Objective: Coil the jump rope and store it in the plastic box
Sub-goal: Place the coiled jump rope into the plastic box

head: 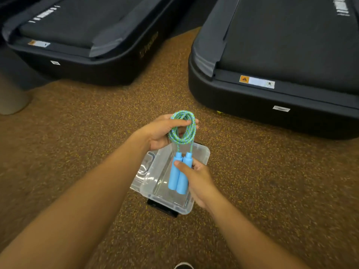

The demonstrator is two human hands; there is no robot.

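The jump rope's blue-green cord (182, 127) is wound into a small coil, and my left hand (161, 133) pinches the coil's top. Its two light-blue foam handles (179, 173) hang side by side below the coil, gripped by my right hand (198, 177). Directly beneath, on the floor, sits the clear plastic box (202, 152), open at the top, with nothing visible inside. The rope is held above the box and does not touch it.
A clear lid (142, 171) lies against the box's left side. Two black treadmill ends (93, 61) (272, 101) stand on the speckled brown floor ahead. A pale cylindrical object (11, 98) is at the far left. A shoe tip (183, 265) shows at the bottom edge.
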